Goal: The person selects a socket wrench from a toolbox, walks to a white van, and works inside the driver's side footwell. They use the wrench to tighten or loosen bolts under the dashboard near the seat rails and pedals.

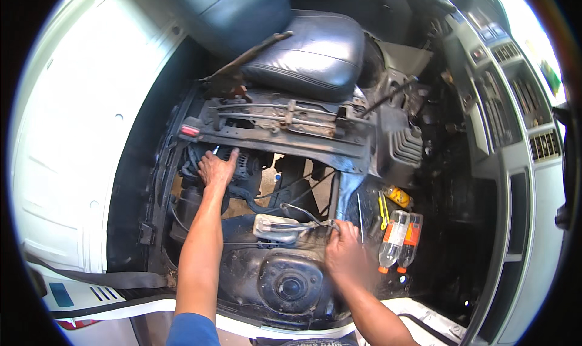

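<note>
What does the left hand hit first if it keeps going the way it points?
Most likely the alternator: the left hand points up and forward into the engine bay, fingertips already at or on it, just under the seat frame. Depth is unclear.

From my remote feed: a dark blue leather seat [315, 55] tipped up at 12 o'clock, with its rusty seat frame [285, 124] just below. Two clear plastic bottles [400, 240] with orange caps lie side by side on the floor around 4 o'clock, a yellow-handled tool [383, 209] just beside them. Grey dashboard [509, 103] with vents runs along 2 to 3. White door panel [79, 134] at 9, and what's probably a seat belt strap [103, 278] at 8.
</note>
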`<state>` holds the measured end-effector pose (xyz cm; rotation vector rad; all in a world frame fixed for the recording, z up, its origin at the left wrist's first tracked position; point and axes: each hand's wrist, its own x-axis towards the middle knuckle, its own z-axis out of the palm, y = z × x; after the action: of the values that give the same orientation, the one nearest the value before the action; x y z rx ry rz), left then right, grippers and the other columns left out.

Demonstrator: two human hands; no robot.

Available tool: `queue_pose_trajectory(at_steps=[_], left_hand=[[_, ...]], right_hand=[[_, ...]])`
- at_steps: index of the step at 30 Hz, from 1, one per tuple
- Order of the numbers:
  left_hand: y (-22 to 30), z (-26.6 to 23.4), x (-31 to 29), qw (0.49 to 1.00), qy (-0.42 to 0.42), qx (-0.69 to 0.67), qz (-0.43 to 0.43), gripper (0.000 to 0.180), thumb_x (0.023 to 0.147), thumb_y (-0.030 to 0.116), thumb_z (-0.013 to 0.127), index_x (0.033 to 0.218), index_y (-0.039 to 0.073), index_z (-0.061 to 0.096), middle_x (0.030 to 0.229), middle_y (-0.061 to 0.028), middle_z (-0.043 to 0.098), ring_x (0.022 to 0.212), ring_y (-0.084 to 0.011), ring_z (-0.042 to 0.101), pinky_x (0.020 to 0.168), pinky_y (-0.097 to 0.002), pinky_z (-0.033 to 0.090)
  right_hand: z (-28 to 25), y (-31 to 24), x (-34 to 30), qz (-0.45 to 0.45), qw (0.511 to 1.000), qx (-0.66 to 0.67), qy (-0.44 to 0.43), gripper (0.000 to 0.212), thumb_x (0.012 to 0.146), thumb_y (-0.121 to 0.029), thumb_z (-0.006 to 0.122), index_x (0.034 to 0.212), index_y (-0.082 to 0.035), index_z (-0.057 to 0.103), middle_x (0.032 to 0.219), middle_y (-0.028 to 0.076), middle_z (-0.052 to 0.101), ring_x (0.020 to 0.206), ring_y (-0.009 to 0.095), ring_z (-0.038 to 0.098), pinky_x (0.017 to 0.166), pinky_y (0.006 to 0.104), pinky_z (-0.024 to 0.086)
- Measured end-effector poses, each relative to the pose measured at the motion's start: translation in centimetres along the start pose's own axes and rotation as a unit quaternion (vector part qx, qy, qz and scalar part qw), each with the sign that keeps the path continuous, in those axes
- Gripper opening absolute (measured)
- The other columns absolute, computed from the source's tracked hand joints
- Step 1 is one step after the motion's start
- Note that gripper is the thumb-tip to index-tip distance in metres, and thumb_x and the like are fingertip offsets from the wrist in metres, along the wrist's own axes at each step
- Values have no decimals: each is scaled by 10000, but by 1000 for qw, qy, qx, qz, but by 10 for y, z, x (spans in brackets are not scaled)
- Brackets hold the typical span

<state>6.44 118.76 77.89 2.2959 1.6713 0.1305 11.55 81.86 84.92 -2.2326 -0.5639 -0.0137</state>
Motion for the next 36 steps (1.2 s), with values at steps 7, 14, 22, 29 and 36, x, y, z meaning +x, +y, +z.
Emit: queue_pose_trajectory(at_steps=[7,14,22,29,36], left_hand=[[30,-18,-1,990,-68,121,-12,1136,652,738,768,1372,-69,418,1364,-265,541,1308,-384,513,1086,-498,411],[19,-8,-4,991,-27,125,41,1100,650,728,781,1318,-79,445,1270,-262,580,1216,-399,573,1027,-490,464],[22,-7,-6,993,-9,104,52,990,698,669,777,1232,-111,479,1170,-312,621,1125,-444,621,966,-481,505],[22,-12,-6,995,-37,80,47,972,722,637,775,1266,-102,452,1212,-347,606,1163,-474,599,994,-501,485],[23,-5,-3,994,-26,95,42,984,700,618,805,1285,-86,443,1210,-308,615,1131,-437,622,973,-476,505]], right_hand=[[5,14,-2,-11,999,45,7,288,766,42,566,1003,-89,664,885,110,582,853,329,512,811,418,412],[6,19,-2,-12,998,53,5,283,752,24,593,998,-97,661,883,99,578,849,327,517,808,419,412],[3,21,-2,1,997,73,-9,311,732,41,595,1011,-82,654,896,103,597,850,327,519,800,424,418],[2,18,2,1,997,78,2,300,733,44,594,1000,-79,656,887,98,602,837,327,520,786,427,417],[-13,33,0,79,983,163,12,213,882,-22,542,1063,-56,649,906,148,605,842,353,564,780,423,463]])
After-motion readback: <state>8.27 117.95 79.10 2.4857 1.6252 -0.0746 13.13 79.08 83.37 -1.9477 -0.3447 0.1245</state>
